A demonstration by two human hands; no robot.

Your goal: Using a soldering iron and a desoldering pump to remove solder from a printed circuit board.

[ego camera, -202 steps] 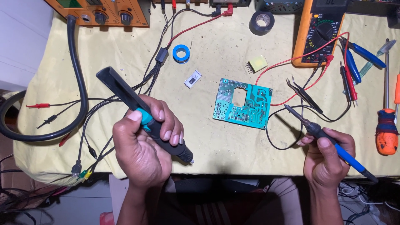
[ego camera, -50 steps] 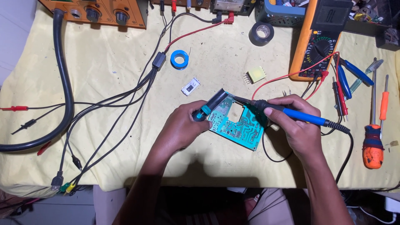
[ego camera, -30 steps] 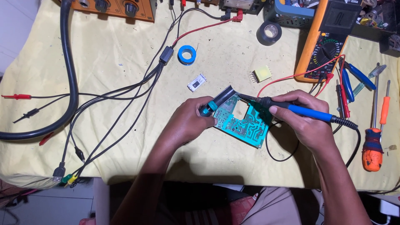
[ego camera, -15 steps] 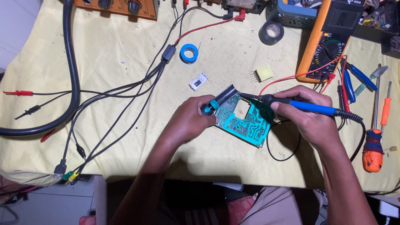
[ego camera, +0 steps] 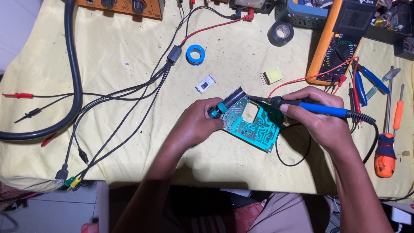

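At centre of yellow cloth point(ego camera: 129, 56) I see teal circuit board point(ego camera: 254, 127). My left hand point(ego camera: 200, 125) fingers wrapped round desoldering pump point(ego camera: 226, 103); right hand point(ego camera: 319, 116) pinching blue soldering iron point(ego camera: 310, 106), tip at board's top edge.

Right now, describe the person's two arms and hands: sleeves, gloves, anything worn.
Both arms are bare from the frame's lower edge to the fingertips, with no sleeves in view. The left hand and right hand wear no gloves. No watch, ring or wristband shows on either. Light-coloured trousers appear below the table edge.
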